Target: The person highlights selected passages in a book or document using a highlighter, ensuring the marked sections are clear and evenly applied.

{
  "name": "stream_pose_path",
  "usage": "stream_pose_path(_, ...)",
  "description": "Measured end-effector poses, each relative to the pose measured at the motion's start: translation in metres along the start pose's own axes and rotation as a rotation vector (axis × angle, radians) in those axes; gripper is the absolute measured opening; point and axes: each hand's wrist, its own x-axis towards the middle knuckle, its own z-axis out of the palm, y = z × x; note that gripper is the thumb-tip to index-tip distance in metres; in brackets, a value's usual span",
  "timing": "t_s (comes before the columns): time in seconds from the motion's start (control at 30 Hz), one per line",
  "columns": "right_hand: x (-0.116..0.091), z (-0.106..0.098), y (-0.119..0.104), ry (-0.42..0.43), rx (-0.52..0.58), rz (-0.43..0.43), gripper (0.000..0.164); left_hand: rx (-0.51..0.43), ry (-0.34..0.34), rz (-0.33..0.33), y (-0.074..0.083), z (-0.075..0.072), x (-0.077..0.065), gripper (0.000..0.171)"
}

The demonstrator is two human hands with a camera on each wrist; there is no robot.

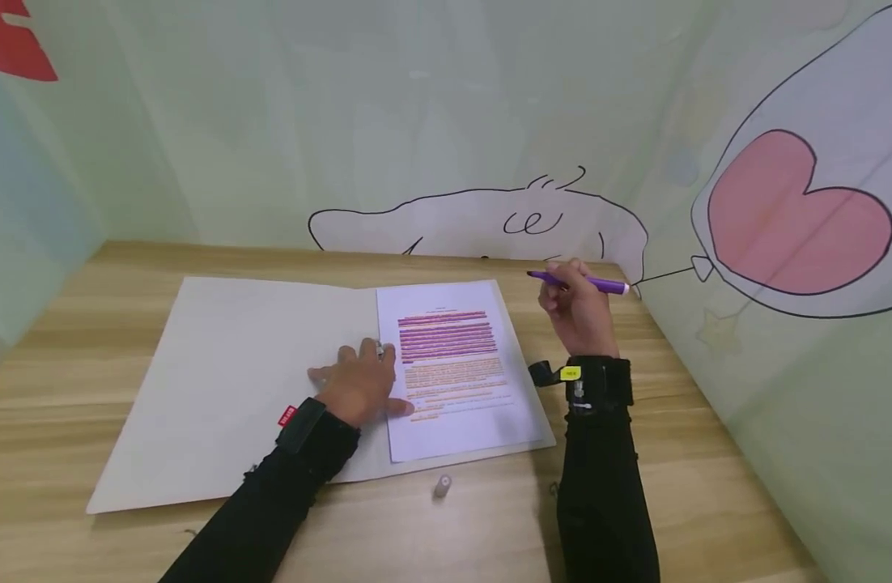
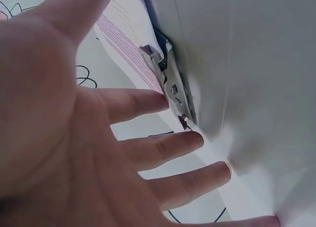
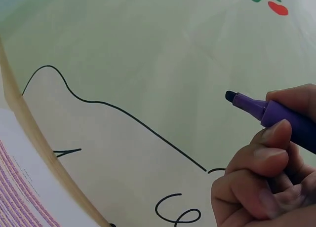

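An open white folder (image 1: pixel 242 389) lies on the wooden table, a printed sheet (image 1: pixel 460 433) on its right half. Purple strokes cover the sheet's upper lines; orange ones mark the lines below. My left hand (image 1: pixel 358 385) rests with spread fingers across the fold and the sheet's left edge. Close to its fingertips, a metal clip (image 2: pixel 173 86) sits along the fold. To the right of the sheet, my right hand (image 1: pixel 580 312) pinches a purple highlighter (image 1: pixel 608 286), its dark tip uncovered and pointing left. That tip (image 3: pixel 230 95) is off the paper.
A small grey cap (image 1: pixel 442 486) stands on the table in front of the folder. Behind the table rises a pale green wall covering (image 1: pixel 417 121) with line drawings. A second covered wall (image 1: pixel 817 389) bounds the right side.
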Motion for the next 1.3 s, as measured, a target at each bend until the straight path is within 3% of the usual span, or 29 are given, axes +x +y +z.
stream_pose_path(0.13, -0.002, 0.005, 0.000, -0.036, -0.036, -0.017, 0.030, 0.068, 0.084, 0.083, 0.007, -0.002, -0.005, 0.085)
stream_pose_path(0.23, -0.005, 0.008, 0.000, -0.056, -0.068, -0.028, 0.028, 0.078, 0.137, 0.241, 0.017, -0.004, -0.012, 0.067)
stream_pose_path(0.33, -0.009, 0.008, 0.000, -0.054, -0.085, -0.029, 0.028, 0.008, 0.111, 0.425, 0.029, 0.001, -0.018, 0.050)
stream_pose_path(0.43, -0.011, 0.011, 0.000, -0.060, -0.102, -0.041, 0.029, -0.040, 0.068, 0.525, 0.036, 0.009, -0.019, 0.043)
stream_pose_path(0.77, -0.005, 0.028, -0.004, -0.072, -0.135, -0.053, 0.031, -0.005, 0.039, 0.519, 0.036, 0.009, -0.019, 0.061)
stream_pose_path(1.03, -0.003, 0.031, -0.002, -0.054, -0.163, -0.048, 0.029, -0.012, 0.001, 0.520, 0.038, 0.006, -0.016, 0.062)
stream_pose_path(1.3, -0.003, 0.031, 0.001, -0.041, -0.231, -0.045, 0.028, 0.041, 0.051, 0.549, 0.043, 0.005, -0.014, 0.057)
